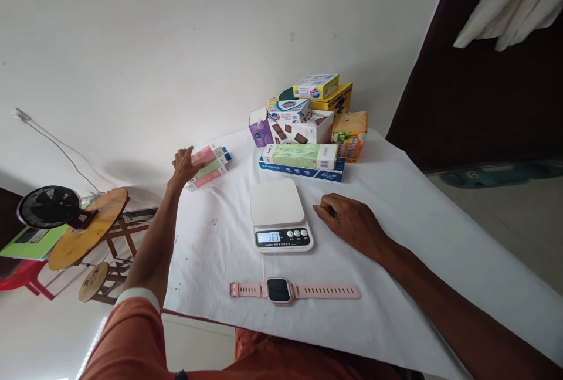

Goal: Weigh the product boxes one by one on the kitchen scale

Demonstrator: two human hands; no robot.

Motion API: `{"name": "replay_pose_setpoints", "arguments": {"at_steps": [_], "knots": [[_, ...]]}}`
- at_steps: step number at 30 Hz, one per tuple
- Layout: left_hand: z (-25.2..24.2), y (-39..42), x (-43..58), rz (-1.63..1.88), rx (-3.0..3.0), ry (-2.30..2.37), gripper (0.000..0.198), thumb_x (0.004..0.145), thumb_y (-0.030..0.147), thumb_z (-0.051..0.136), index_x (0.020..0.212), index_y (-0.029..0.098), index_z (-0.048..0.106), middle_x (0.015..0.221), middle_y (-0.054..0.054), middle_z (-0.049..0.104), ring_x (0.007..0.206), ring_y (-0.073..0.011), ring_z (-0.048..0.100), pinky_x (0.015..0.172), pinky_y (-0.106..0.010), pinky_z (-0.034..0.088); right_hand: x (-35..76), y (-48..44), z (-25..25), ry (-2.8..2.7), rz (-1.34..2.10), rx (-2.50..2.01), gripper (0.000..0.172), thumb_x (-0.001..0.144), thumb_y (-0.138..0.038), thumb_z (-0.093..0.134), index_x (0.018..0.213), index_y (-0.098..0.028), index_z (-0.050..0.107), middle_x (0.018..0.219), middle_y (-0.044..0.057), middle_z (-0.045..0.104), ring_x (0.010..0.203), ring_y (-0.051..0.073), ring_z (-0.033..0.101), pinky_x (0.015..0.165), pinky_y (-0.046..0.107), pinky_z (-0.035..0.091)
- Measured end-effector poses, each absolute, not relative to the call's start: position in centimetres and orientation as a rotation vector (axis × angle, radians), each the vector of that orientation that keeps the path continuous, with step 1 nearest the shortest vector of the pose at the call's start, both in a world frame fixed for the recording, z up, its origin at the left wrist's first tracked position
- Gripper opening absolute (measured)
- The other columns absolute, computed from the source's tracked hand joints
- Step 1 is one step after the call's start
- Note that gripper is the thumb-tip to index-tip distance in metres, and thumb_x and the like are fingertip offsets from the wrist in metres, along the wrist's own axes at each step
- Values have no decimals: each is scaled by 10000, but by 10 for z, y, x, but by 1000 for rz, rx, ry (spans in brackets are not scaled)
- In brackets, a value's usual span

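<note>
My left hand [183,166] reaches to the back left of the table, its fingers apart at the pink and green boxes [209,166]. On the cloth right of the scale, my right hand [345,216] rests with its fingers curled; anything inside them is hidden. The white kitchen scale [278,203] has a bare platform, and its display seems to read 363. In front of it a pink watch [279,291] lies flat with its strap spread out. Behind the scale, a green and white box [300,156] sits on a long blue box [301,169].
Behind these are a purple box [260,128], a chocolate box [303,129], an orange box [350,133] and stacked yellow boxes [315,85] near the wall. A black fan [50,207] stands on a wooden table [92,233] at the left, above a round stool [94,282].
</note>
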State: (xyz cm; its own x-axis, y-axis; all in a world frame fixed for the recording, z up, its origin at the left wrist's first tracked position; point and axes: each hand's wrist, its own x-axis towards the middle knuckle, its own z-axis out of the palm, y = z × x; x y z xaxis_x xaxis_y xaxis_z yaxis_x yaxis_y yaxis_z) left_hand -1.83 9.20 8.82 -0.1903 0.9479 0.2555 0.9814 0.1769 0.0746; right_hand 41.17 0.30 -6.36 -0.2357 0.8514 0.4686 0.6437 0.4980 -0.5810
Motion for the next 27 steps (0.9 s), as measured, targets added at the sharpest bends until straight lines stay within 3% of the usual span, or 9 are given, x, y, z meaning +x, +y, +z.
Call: {"name": "replay_pose_setpoints", "arguments": {"at_steps": [6, 13, 20, 27], "knots": [[90, 84, 95, -456, -2393, -1718, 718, 921, 506, 724, 1535, 246, 457, 1498, -174, 518, 1397, -357, 469, 1140, -536, 388, 411, 2, -61, -1968, 366, -1250, 304, 939, -319, 491, 681, -254, 345, 657, 2, 548, 574, 150, 454, 605, 313, 330], [68, 109, 224, -43, -2770, -1404, 760, 874, 390, 791, 1538, 230, 460, 1464, -183, 552, 1333, -376, 535, 1090, -520, 425, 410, 2, -61, -1993, 368, -1295, 278, 937, -269, 504, 689, -249, 378, 703, 17, 598, 632, 159, 509, 648, 306, 340], [63, 130, 229, 115, -2684, -1482, 609, 880, 208, 699, 1461, 212, 517, 1411, -169, 588, 1315, -366, 538, 1080, -528, 413, 409, 0, -56, -2065, 350, -1376, 235, 952, -198, 517, 722, -228, 479, 772, 23, 640, 666, 153, 529, 655, 297, 328], [96, 106, 208, -112, -2634, -1424, 560, 867, 265, 740, 1400, 210, 577, 1340, -147, 597, 1269, -366, 533, 1081, -508, 382, 409, -1, -50, -2080, 380, -1394, 261, 973, -204, 503, 713, -226, 494, 771, 25, 644, 676, 156, 528, 669, 301, 329]]}}
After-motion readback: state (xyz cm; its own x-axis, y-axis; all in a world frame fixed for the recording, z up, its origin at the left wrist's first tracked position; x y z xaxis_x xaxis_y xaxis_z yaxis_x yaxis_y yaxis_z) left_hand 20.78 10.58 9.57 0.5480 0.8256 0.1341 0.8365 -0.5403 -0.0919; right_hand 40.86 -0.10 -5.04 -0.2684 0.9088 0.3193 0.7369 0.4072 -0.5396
